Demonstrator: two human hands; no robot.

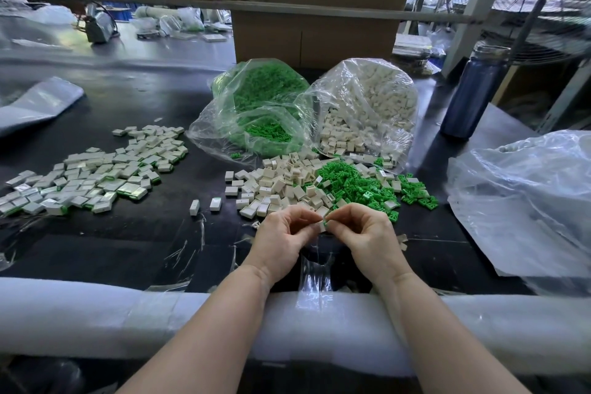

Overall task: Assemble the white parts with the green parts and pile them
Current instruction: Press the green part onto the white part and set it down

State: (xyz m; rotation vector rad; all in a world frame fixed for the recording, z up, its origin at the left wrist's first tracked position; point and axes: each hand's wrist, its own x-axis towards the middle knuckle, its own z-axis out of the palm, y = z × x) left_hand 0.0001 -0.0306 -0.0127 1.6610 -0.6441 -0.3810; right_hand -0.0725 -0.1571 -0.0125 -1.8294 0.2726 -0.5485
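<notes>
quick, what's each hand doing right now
Left hand: fingers pinch the white part.
Right hand: fingers pinch the green part, held against the white part.

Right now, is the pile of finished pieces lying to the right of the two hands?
No, the pile of finished pieces lies on the table's left side, well left of the left hand and right hand.

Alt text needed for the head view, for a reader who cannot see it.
The left hand and right hand pinch a white part and green part together above a black table. Loose parts lie ahead; the assembled pile lies left.
</notes>
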